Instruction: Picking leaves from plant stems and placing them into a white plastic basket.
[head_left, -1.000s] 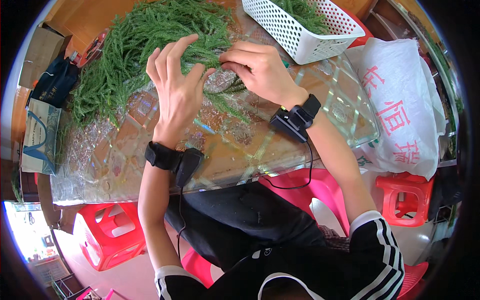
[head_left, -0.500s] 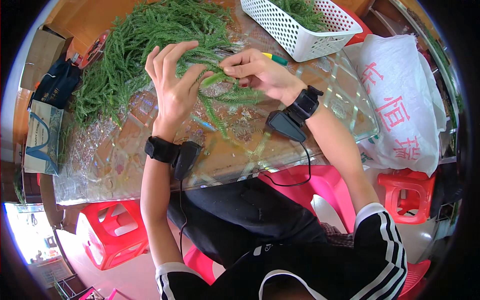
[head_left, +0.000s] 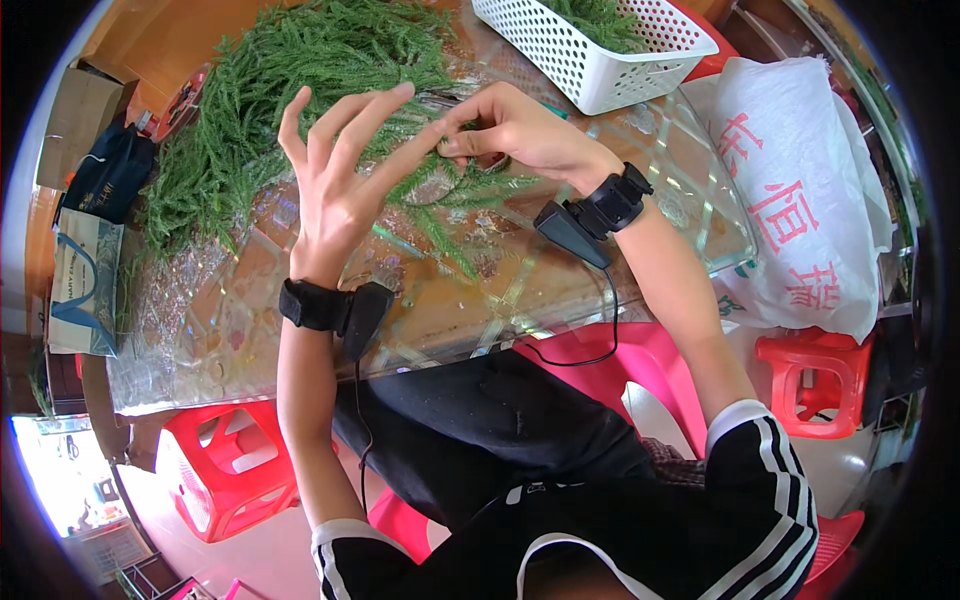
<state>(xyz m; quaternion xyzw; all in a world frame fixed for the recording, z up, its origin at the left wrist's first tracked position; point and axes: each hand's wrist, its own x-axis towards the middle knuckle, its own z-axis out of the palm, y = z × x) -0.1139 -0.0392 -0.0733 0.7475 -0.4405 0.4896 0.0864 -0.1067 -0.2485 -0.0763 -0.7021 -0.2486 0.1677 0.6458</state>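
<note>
My right hand (head_left: 520, 132) pinches a green artificial pine-like sprig (head_left: 450, 190) between thumb and fingers. The sprig's feathery branches fan out below the fingertips, over the table. Beside it, my left hand (head_left: 335, 175) has its fingers spread, and one stretched finger reaches to the right fingertips. The left thumb is hidden, and so is the exact spot where the two hands meet at the stem. Behind both hands lies a big heap of similar green sprigs (head_left: 300, 80). Each wrist wears a black strap with a small cabled box.
A white perforated basket (head_left: 600, 75) holding more greenery stands at the far right of the plastic-covered table (head_left: 250, 345). Right of the table leans a stuffed white sack (head_left: 790, 200). Bags (head_left: 88, 280) sit at the left edge. Red stools (head_left: 225, 470) stand below.
A left finger has stretched across to the right fingertips. The right hand has shifted slightly left, and the sprig's lower branch has swung right. The yellow-green tool end behind the right hand is now mostly covered.
</note>
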